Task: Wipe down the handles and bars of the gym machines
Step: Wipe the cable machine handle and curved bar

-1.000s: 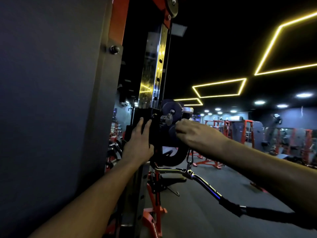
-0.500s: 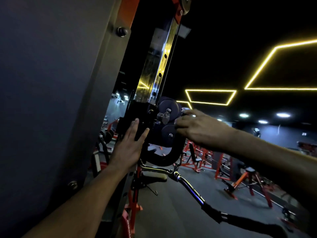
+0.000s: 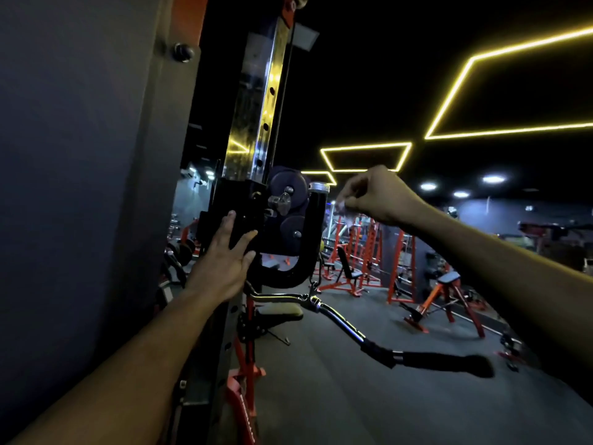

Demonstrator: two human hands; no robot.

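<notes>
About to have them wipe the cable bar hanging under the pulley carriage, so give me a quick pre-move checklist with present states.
1. Left hand steadying the pulley carriage: ok, straight fingers rest flat on it.
2. Right hand holding a wipe: cannot tell; the fingertips pinch something small and pale, too blurred to name.
3. Right hand clear of the carriage: ok, it is in open air to its right.
4. Cable bar hanging free below the carriage: ok, nothing touches it.
5. Bar's black grip reachable: ok, it points toward the right arm's side, unobstructed.
</notes>
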